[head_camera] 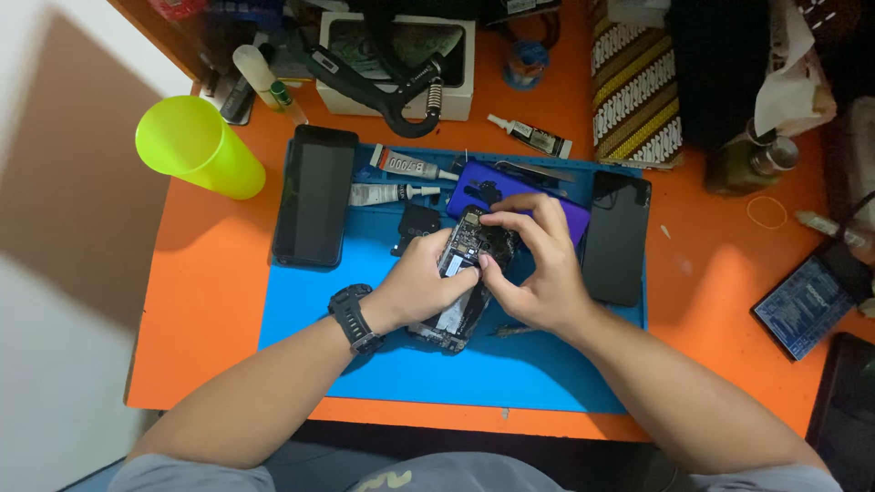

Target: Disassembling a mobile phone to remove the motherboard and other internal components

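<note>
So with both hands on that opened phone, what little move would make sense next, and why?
Probably a small lift or nudge with the right hand, whose fingertips pinch at the top of the opened phone. The left hand already steadies the phone on the blue mat, its board is exposed, and the purple back cover lies apart behind. What the fingertips pinch is too small to tell.

Table (228,301) orange, mat (529,374) blue, cup (196,146) yellow-green, phone cover (510,187) purple, cloth (633,82) brown-and-cream patterned, watch (354,317) black.
</note>
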